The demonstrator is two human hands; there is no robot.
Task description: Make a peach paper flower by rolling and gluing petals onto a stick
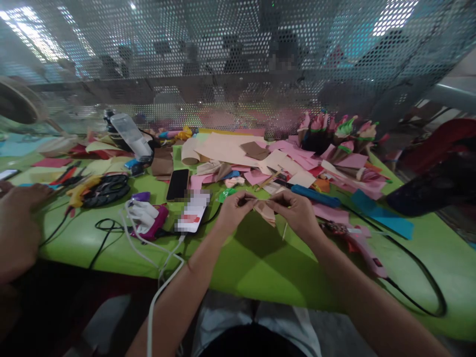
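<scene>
My left hand (pixel 235 208) and my right hand (pixel 297 210) are raised over the green table near its front edge, fingertips pinched. Stretched level between them is a thin pale strip or stick (pixel 258 200); which of the two I cannot tell. A folded light-brown piece (pixel 267 214), paper or felt, hangs just below it between the hands. Its upper edge is partly hidden by my fingers. Another short thin pale stick (pixel 285 231) shows below my right hand. Close to my left hand lies a small green packet (pixel 226 194).
A pink glue gun (pixel 368 253) with a looping cable lies right. A blue-handled tool (pixel 315 196), coloured sheets (pixel 230 148) and rolled pink pieces (pixel 320 124) are behind. Two phones (pixel 178 184), white cables and a magenta pouch (pixel 150 223) sit left. Another person's hand (pixel 31 198) rests far left.
</scene>
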